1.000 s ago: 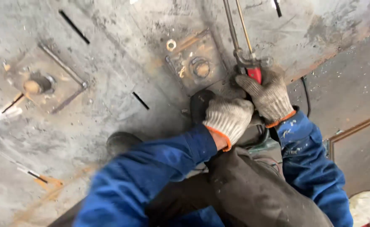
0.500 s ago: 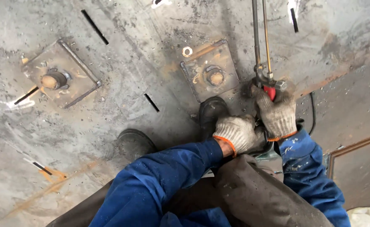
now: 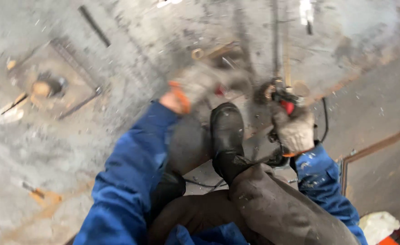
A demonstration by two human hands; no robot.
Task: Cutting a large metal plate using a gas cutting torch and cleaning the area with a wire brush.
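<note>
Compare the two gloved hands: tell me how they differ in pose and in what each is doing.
The left hand reaches forward over the metal floor and is motion-blurred; whether it holds anything cannot be told. The right hand is sharper, sits closer to the body, and is closed around a torch handle with a red knob. Both wear grey knit gloves with orange cuffs and blue sleeves.

Rough, scuffed metal floor [image 3: 132, 59]; knit cloth gloves; glossy black boot [image 3: 227, 131].
</note>
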